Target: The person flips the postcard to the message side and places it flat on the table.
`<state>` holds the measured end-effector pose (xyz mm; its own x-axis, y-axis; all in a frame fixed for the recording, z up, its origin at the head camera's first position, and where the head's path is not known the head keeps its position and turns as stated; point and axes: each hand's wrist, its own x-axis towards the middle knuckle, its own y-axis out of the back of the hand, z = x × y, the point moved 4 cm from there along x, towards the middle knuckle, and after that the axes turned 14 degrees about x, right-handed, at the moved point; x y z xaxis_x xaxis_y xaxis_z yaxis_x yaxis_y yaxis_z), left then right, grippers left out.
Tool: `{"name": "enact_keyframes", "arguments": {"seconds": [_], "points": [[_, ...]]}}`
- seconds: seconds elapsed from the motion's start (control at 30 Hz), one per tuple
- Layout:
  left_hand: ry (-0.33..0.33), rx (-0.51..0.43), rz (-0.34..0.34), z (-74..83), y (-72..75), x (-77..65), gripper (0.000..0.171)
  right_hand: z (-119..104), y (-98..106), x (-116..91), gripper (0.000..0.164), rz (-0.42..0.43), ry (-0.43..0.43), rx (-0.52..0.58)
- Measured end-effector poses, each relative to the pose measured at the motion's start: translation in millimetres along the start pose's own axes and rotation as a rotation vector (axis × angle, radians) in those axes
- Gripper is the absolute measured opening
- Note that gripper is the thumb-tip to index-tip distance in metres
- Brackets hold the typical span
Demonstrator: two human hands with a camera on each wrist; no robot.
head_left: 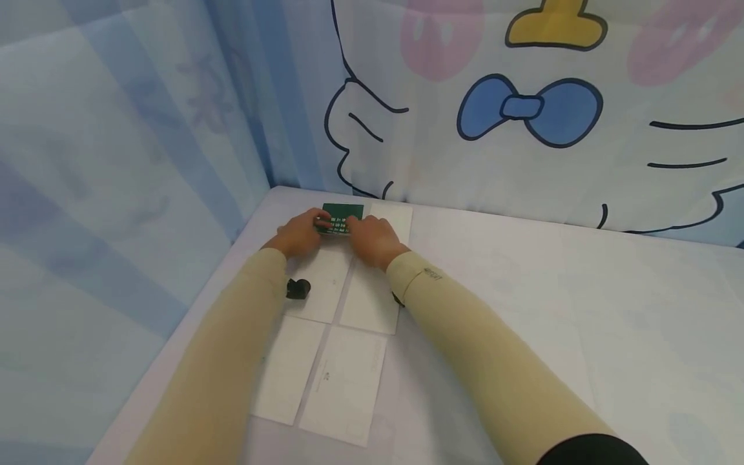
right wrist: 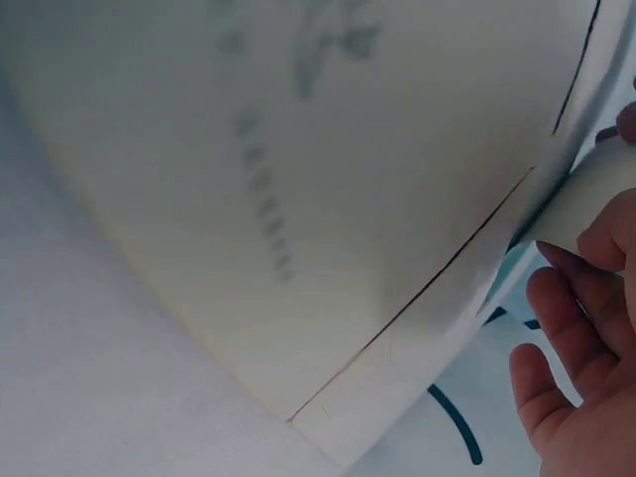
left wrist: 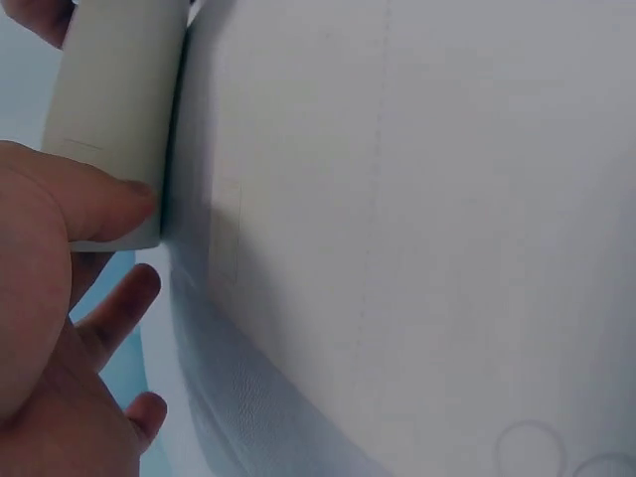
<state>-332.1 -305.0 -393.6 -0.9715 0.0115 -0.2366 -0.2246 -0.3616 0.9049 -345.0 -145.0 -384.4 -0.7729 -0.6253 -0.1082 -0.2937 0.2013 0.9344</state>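
Observation:
Over the far left corner of the table, a green postcard (head_left: 343, 210) with pale lettering is held between both hands. My left hand (head_left: 301, 234) pinches its left edge, and the left wrist view shows the thumb pressed on the card's pale back (left wrist: 114, 109). At the opposite edge, my right hand (head_left: 374, 241) grips it between thumb and fingers; the other fingers of that hand (right wrist: 596, 338) are spread loosely below. White postcards lie beneath and near the hands, one under the left wrist (head_left: 320, 278) and another under the right (head_left: 367, 300).
Two more white postcards, a left one (head_left: 289, 368) and a right one (head_left: 345, 384), lie nearer in the same two-column layout. Another white card (head_left: 398, 218) shows behind the right hand. Patterned curtains (head_left: 523, 174) border the white table (head_left: 523, 290) at the back and left.

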Motion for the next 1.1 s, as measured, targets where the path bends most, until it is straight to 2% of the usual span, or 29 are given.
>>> {"name": "enact_keyframes", "arguments": {"seconds": [0.2, 0.37, 0.53, 0.7, 0.8, 0.9, 0.97, 1.1], "points": [[0.024, -0.009, 0.098, -5.8, 2.3, -1.3, 0.059, 3, 8, -3, 0.042, 0.077, -0.015, 0.228], [0.011, -0.04, 0.166, -5.8, 7.3, -5.6, 0.05, 3, 14, -4, 0.042, 0.162, 0.001, 0.377], [-0.032, -0.124, 0.287, -2.9, 18.9, -11.9, 0.048, 3, 23, -4, 0.043, 0.31, 0.053, 0.514], [-0.02, -0.257, 0.347, -1.5, 28.5, -14.5, 0.052, 5, 34, -8, 0.049, 0.461, 0.06, 0.71], [-0.013, -0.332, 0.37, -2.3, 31.2, -15.7, 0.052, 7, 38, -11, 0.038, 0.535, 0.04, 0.829], [-0.012, -0.375, 0.385, -2.3, 32.9, -17.8, 0.05, 9, 39, -13, 0.02, 0.58, 0.023, 0.852], [-0.005, -0.396, 0.381, -2.1, 32.9, -19.0, 0.046, 9, 40, -14, 0.014, 0.585, 0.029, 0.804], [0.011, -0.414, 0.38, -1.5, 31.8, -20.4, 0.035, 7, 36, -15, 0.026, 0.519, 0.059, 0.67]]}}
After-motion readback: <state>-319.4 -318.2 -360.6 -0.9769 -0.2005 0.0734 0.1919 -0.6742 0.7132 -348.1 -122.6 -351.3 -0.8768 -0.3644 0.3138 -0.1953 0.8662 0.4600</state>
